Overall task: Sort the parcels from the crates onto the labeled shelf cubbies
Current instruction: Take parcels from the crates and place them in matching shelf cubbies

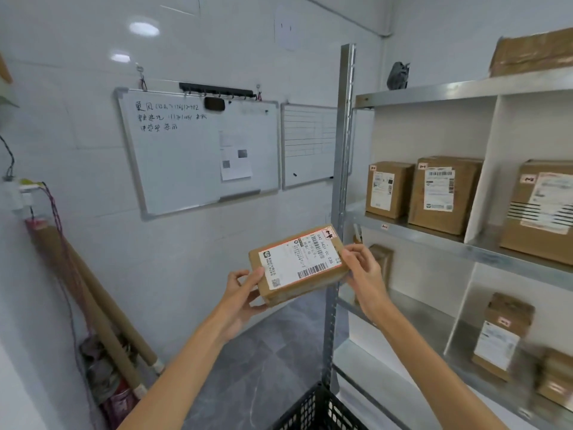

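I hold a flat brown cardboard parcel (pixel 297 265) with a white shipping label and a small red-edged tag, in front of the shelf's left metal post (pixel 342 156). My left hand (pixel 240 297) grips its near left end from below, thumb on top. My right hand (pixel 361 268) pinches its right end. The metal shelf unit (pixel 434 237) stands at the right, split by white dividers into cubbies with small labels on the shelf edge. Several brown parcels (pixel 443 193) stand in the cubbies. A black plastic crate (pixel 319 411) sits at the bottom, only its corner showing.
Two whiteboards (pixel 198 150) hang on the tiled wall ahead. Cardboard tubes (pixel 102 308) and a cluttered bundle lean in the left corner. A box (pixel 533 54) and a small dark figure (pixel 398 76) sit on the shelf top. Grey floor lies between wall and shelf.
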A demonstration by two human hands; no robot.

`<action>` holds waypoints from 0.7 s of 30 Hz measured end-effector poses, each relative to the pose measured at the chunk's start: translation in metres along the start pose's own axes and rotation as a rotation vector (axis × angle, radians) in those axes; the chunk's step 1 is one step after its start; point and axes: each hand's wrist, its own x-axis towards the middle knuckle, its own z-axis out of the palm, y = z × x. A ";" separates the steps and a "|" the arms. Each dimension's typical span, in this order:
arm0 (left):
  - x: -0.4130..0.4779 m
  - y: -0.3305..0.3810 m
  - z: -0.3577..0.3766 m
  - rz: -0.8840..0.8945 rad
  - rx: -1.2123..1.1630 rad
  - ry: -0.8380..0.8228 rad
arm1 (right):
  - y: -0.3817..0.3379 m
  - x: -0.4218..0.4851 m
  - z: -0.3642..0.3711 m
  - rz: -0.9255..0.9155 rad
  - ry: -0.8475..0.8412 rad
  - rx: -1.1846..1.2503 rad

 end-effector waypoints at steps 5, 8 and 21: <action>-0.002 -0.018 -0.006 0.020 -0.114 -0.181 | -0.011 -0.016 -0.005 -0.061 0.003 -0.038; -0.009 -0.028 0.010 0.050 -0.144 -0.238 | -0.006 -0.034 0.005 0.029 -0.037 0.048; -0.052 -0.039 0.062 0.151 0.333 -0.545 | -0.014 -0.111 -0.063 0.075 -0.200 0.105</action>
